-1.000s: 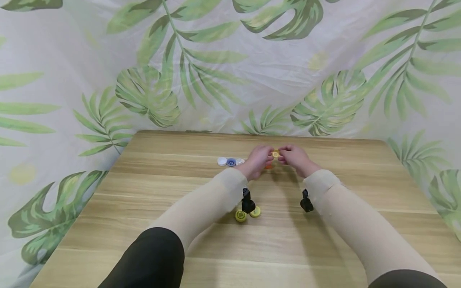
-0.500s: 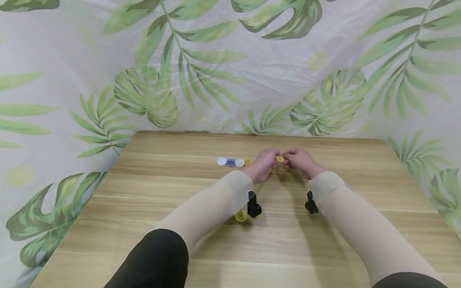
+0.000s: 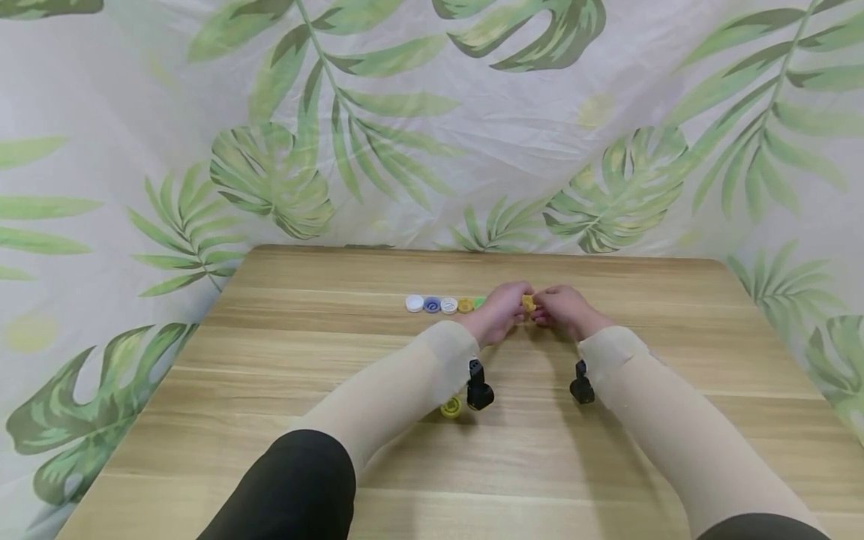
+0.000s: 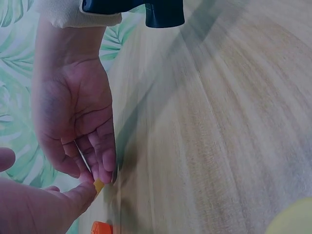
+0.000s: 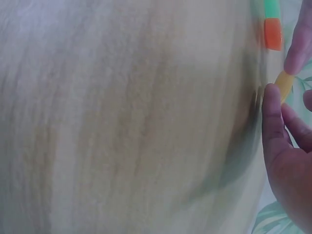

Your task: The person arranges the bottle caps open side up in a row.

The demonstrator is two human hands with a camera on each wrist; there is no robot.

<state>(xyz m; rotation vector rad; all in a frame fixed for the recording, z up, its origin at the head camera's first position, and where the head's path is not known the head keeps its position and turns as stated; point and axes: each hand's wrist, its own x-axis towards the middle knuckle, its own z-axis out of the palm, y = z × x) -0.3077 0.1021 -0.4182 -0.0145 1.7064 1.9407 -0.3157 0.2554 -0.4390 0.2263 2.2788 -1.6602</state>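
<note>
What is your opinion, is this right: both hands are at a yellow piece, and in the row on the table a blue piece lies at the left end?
One detail is wrong: at the left end lies a white piece; the blue piece is second, as the head view shows.

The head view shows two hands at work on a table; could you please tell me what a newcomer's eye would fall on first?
Probably the leaf-patterned backdrop, filling the picture's upper part behind the wooden table. Next, perhaps, the left hand and right hand, meeting near the table's far edge at a small orange-yellow disc. Just left of them, a row of small coloured discs stands out.
</note>
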